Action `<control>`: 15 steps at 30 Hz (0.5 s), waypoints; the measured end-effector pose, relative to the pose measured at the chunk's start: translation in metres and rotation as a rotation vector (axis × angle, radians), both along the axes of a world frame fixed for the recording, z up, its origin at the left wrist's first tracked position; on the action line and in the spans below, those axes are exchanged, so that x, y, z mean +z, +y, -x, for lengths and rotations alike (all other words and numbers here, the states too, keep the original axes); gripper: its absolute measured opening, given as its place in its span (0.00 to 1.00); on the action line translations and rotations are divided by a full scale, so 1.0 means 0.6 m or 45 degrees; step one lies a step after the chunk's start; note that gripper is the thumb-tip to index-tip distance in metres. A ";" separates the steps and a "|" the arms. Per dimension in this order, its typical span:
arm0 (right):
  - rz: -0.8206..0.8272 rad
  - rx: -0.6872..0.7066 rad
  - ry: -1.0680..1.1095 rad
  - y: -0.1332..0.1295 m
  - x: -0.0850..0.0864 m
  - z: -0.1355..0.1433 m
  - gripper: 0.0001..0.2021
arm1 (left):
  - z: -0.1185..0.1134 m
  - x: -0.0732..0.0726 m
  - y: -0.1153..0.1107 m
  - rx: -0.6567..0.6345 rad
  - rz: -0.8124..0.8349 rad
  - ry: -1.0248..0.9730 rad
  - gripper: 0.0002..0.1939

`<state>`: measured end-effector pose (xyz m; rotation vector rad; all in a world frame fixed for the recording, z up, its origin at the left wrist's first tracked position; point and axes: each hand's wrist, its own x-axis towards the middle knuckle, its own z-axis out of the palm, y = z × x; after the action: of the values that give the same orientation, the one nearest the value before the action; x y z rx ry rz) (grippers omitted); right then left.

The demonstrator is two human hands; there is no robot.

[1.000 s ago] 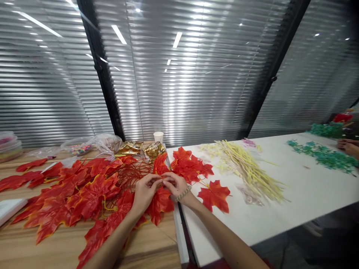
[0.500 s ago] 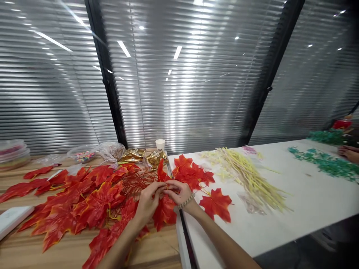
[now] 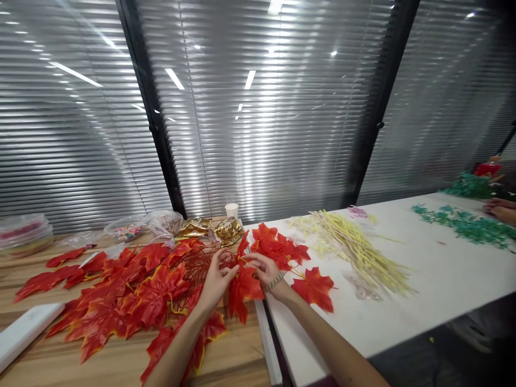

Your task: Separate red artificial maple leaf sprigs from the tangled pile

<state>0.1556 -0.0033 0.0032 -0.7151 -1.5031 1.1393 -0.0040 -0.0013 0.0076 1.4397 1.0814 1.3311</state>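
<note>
Red fabric maple leaves [image 3: 121,301] cover the wooden bench [image 3: 108,365] at left; yellow plastic stems [image 3: 358,250] lie right, a white paper cup [image 3: 231,210] behind.

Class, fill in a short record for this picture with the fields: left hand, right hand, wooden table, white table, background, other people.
left hand: left hand pinches a red maple leaf at its stem
right hand: right hand, beaded bracelet on the wrist, grips the same leaf
wooden table: wooden table carries a pile of red leaves, gold foil bags, a white paper cup
white table: white table carries loose red leaves, yellow stems, green sprigs
background: closed blinds
other people: another person's hand at the far right edge
</note>
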 end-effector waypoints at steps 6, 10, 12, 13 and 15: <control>0.061 -0.040 -0.001 -0.003 0.012 -0.008 0.12 | 0.010 0.007 -0.005 0.207 -0.264 0.457 0.16; 0.018 -0.069 -0.010 0.004 0.005 -0.013 0.09 | 0.022 0.019 -0.008 0.353 -0.418 0.611 0.15; -0.030 -0.075 -0.024 0.008 -0.001 -0.014 0.08 | 0.026 0.021 -0.006 0.444 -0.469 0.701 0.16; -0.048 -0.081 -0.039 0.010 -0.005 -0.014 0.08 | 0.028 0.021 -0.004 0.483 -0.504 0.751 0.16; -0.067 -0.101 -0.086 0.013 -0.010 -0.014 0.09 | 0.031 0.019 -0.001 0.505 -0.575 0.837 0.16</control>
<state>0.1640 0.0044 -0.0027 -0.7766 -1.5423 1.0211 -0.0227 -0.0016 0.0192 2.1762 1.6223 1.4748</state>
